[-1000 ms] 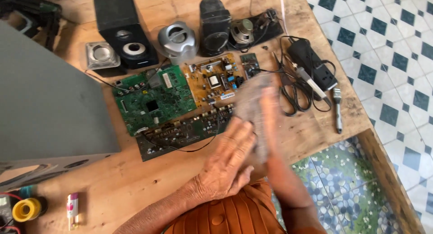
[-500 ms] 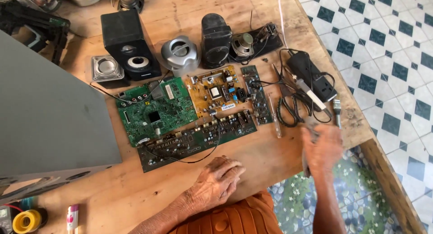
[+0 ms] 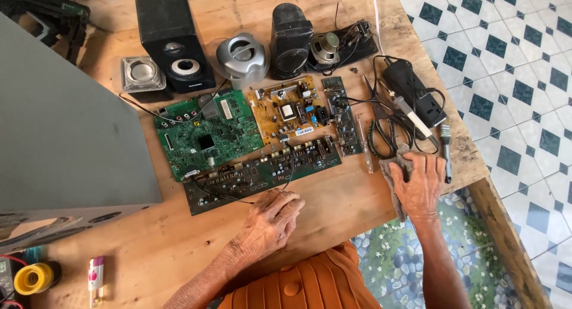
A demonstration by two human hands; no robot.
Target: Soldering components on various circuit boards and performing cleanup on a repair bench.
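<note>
Since a moment ago, her right hand [image 3: 420,184] has come back from beyond the table's edge and now lies on a grey cloth [image 3: 394,169] near the right rim of the wooden table [image 3: 333,208]. It lies palm down with fingers spread, pressing the cloth flat, the wrist straight and the forearm running back toward the body. The left hand [image 3: 271,219] has barely shifted: it rests on the wood with fingers curled loosely under, holding nothing, knuckles just below the dark circuit board [image 3: 262,172]. Green board [image 3: 205,133] and yellow board [image 3: 289,109] lie just above that. A soldering iron [image 3: 411,115] and small brush [image 3: 445,151] lie just beyond the cloth.
</note>
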